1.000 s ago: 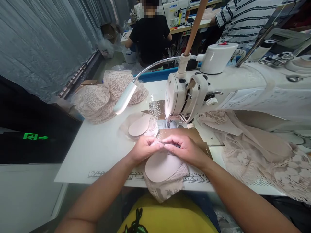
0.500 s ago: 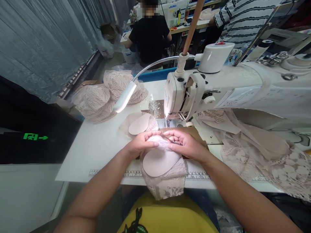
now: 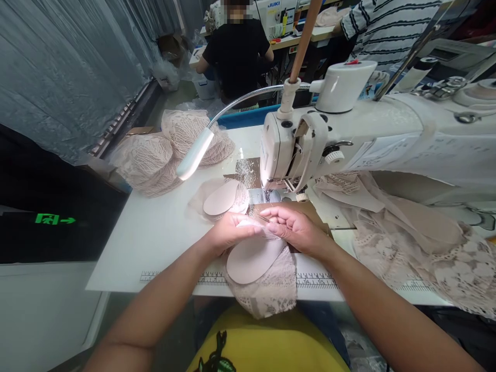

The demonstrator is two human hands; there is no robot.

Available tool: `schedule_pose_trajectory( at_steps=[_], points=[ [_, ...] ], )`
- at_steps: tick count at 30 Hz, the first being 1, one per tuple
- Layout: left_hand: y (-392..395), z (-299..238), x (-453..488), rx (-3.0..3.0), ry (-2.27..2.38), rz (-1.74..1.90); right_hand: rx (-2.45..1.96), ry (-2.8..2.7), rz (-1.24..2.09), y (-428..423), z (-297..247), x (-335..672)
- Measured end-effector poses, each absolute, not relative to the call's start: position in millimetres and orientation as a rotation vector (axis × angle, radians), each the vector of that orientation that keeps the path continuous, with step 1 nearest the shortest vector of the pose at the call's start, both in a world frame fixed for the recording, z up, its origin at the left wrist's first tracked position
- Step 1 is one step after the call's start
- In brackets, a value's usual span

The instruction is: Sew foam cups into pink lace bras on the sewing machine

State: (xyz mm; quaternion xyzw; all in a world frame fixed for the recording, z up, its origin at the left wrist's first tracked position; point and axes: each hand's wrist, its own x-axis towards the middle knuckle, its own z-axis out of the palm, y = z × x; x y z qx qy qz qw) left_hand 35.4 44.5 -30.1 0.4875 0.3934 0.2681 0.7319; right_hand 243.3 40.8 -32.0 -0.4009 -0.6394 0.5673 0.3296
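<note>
A pale pink lace piece (image 3: 277,289) with a smooth oval pad (image 3: 250,262) on it lies at the table's front, its lace end hanging over the edge. My left hand (image 3: 229,232) pinches the upper edge of this lace, thumb on top. From the other side my right hand (image 3: 296,228) grips the same edge between thumb and fingers. A thin pointed tool (image 3: 265,218) shows at the right fingers; most of it is hidden, so its kind is unclear. Just beyond the hands stands the sewing machine's needle area (image 3: 267,194).
Another padded lace piece (image 3: 219,199) lies left of the needle. Stacked lace cups (image 3: 145,160) sit at the back left under a lamp (image 3: 196,152). More lace (image 3: 418,243) is heaped at right beneath the machine arm (image 3: 387,134). Two people sit beyond.
My left thumb has moved over the lace edge and right toward my right thumb, covering more of the lace. The dark tool in my right hand shows less. The view shifted slightly.
</note>
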Motion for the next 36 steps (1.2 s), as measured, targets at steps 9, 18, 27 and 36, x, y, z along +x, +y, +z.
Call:
schedule_pose_trajectory(
  at_steps=[9,18,27,36],
  points=[
    [41.1,-36.2,36.1,1.059,0.883,0.648,-1.109,-1.914,1.436,38.8,-20.0,246.1],
    [41.2,-36.3,35.4,1.012,0.865,0.647,-1.126,-1.916,1.393,36.6,-17.1,242.0],
    [41.0,-32.7,35.7,1.075,0.92,0.628,-1.119,-1.811,1.357,37.9,-21.4,236.4],
    [44.2,-33.0,30.4,1.171,1.02,0.596,-1.237,-1.505,1.43,43.7,-39.4,240.5]
  ],
)
